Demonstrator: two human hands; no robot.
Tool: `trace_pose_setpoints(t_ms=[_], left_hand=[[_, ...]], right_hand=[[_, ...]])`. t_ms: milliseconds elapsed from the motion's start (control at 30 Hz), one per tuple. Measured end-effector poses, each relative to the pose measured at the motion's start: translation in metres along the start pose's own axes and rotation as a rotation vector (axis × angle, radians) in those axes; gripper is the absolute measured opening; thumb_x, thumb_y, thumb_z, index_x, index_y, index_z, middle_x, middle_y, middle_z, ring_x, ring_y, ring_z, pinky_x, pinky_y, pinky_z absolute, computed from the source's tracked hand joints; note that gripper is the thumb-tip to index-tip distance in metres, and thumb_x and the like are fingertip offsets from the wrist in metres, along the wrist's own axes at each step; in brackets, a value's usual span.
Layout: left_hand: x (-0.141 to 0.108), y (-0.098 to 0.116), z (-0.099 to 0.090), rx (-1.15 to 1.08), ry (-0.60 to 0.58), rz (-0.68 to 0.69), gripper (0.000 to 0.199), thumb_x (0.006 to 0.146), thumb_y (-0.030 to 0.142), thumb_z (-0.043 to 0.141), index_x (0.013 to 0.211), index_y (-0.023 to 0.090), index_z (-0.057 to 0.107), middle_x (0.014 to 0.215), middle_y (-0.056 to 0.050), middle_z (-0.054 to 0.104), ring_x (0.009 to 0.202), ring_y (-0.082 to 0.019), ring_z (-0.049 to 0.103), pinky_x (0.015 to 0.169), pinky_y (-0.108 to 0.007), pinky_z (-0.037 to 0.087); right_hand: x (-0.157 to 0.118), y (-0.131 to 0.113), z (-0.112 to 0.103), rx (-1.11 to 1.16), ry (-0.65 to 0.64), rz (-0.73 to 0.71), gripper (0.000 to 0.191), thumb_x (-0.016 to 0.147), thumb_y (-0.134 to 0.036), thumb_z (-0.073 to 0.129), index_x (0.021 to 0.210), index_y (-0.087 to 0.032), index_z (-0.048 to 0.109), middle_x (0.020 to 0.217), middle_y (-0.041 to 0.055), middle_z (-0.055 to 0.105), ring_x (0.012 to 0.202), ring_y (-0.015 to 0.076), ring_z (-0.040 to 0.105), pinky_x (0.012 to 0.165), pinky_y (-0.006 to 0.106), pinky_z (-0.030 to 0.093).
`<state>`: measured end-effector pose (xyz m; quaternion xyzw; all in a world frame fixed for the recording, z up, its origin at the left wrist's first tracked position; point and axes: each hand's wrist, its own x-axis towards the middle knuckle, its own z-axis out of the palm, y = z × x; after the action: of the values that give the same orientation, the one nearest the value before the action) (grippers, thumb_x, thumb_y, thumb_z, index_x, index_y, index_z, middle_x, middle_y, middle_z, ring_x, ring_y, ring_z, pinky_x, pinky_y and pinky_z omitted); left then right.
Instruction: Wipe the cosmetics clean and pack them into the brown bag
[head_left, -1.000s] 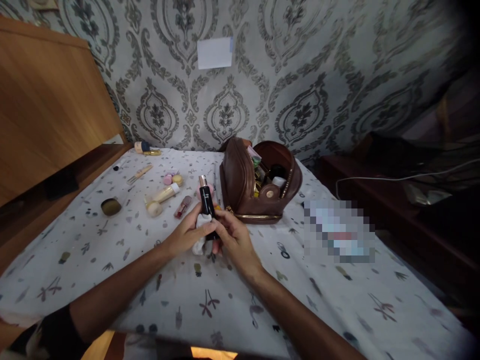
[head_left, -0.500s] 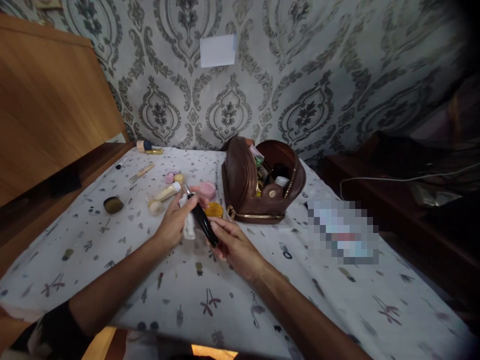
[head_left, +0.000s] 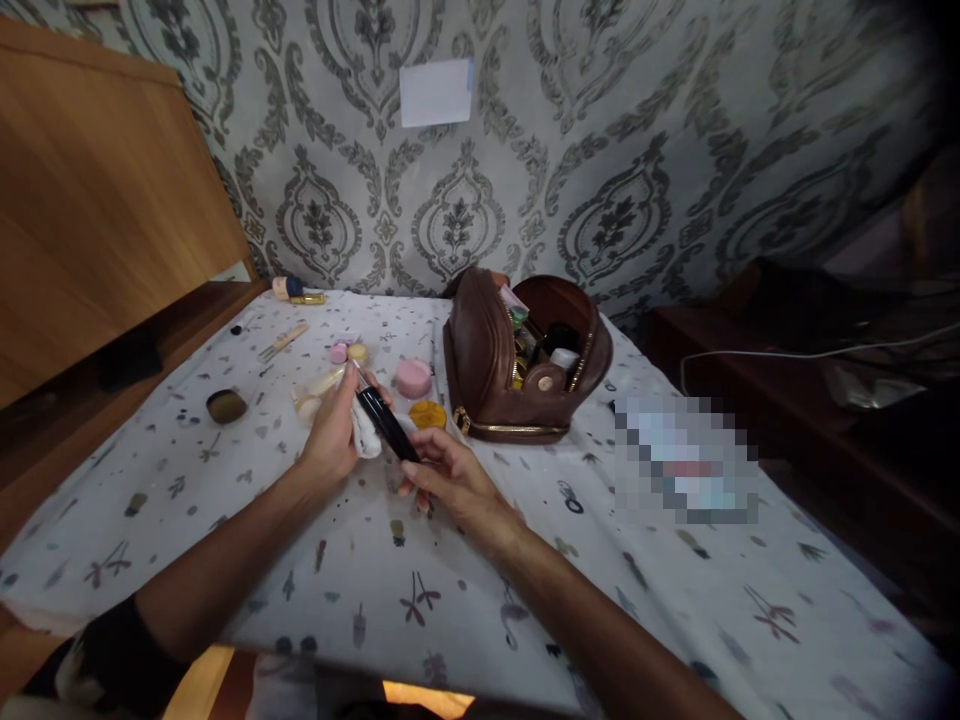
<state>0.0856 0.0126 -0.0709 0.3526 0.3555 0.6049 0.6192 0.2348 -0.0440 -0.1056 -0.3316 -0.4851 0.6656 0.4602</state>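
My left hand (head_left: 331,425) is closed around a crumpled white cloth or wipe (head_left: 366,436) and the silver upper end of a slim, glossy black cosmetic bottle (head_left: 387,424). Its thumb lies along the silver tip. With my right hand (head_left: 459,488) I pinch the lower end of the bottle between thumb and fingers. The bottle slants down to the right above the table. Just beyond it are a round pink container (head_left: 414,378) and a flat yellow round item (head_left: 427,414). Pale bottles (head_left: 309,400) lie partly hidden behind my left hand.
An unzipped brown cosmetic bag (head_left: 484,370) full of items stands right of centre. Small pink and yellow pots (head_left: 349,352), brushes (head_left: 285,341), a dark oval item (head_left: 226,406) and bottles (head_left: 289,289) lie leftward. A blurred-out object (head_left: 686,460) lies at right.
Both hands and the black bottle have shifted slightly left. My left thumb has moved up to the silver end, and the white cloth has moved with that hand. More of the pink container shows.
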Motion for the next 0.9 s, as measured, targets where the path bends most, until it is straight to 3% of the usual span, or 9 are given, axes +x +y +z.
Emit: trace_pose_setpoints(t_ms=[200,433,600,733,900], left_hand=[[-0.003,0.005,0.006,-0.078,-0.012,-0.069,0.061,0.083,0.074,0.049,0.085,0.016,0.066,0.07,-0.004,0.068,0.063,-0.016,0.067,0.057,-0.024,0.054],[-0.006,0.01,0.01,-0.222,0.054,-0.113,0.034,0.093,0.044,0.051,0.097,0.016,0.069,0.087,-0.006,0.076,0.089,-0.021,0.072,0.075,-0.029,0.059],[-0.007,0.004,0.007,-0.171,-0.058,-0.057,0.027,0.083,0.038,0.068,0.099,0.016,0.071,0.1,-0.007,0.076,0.098,-0.022,0.071,0.082,-0.029,0.059],[-0.009,-0.003,0.002,-0.097,-0.112,-0.093,0.044,0.076,0.044,0.077,0.109,0.017,0.067,0.099,-0.008,0.076,0.091,-0.025,0.073,0.071,-0.032,0.061],[-0.016,-0.012,0.002,-0.015,-0.184,-0.127,0.062,0.066,0.049,0.083,0.114,0.017,0.061,0.08,-0.003,0.073,0.063,-0.02,0.072,0.051,-0.026,0.057]], right_hand=[[-0.003,-0.003,0.001,-0.035,-0.012,-0.006,0.042,0.081,-0.047,0.071,0.111,-0.021,0.059,0.092,0.0005,0.057,0.07,0.0114,0.065,0.049,0.019,0.044],[-0.001,0.003,-0.001,-0.025,-0.057,0.037,0.048,0.083,-0.054,0.067,0.116,-0.02,0.058,0.092,0.0042,0.067,0.067,0.0132,0.067,0.049,0.02,0.043],[0.001,0.005,-0.001,0.01,-0.07,0.082,0.049,0.082,-0.06,0.066,0.108,-0.02,0.059,0.087,0.003,0.069,0.057,0.0103,0.063,0.046,0.02,0.041],[0.0,0.004,0.0,0.034,-0.08,0.07,0.046,0.081,-0.059,0.067,0.104,-0.019,0.062,0.085,0.0018,0.068,0.056,0.0092,0.062,0.047,0.019,0.041],[-0.001,0.004,0.002,0.095,-0.1,0.089,0.044,0.08,-0.058,0.069,0.096,-0.017,0.063,0.064,-0.002,0.063,0.054,0.0101,0.061,0.048,0.019,0.041]])
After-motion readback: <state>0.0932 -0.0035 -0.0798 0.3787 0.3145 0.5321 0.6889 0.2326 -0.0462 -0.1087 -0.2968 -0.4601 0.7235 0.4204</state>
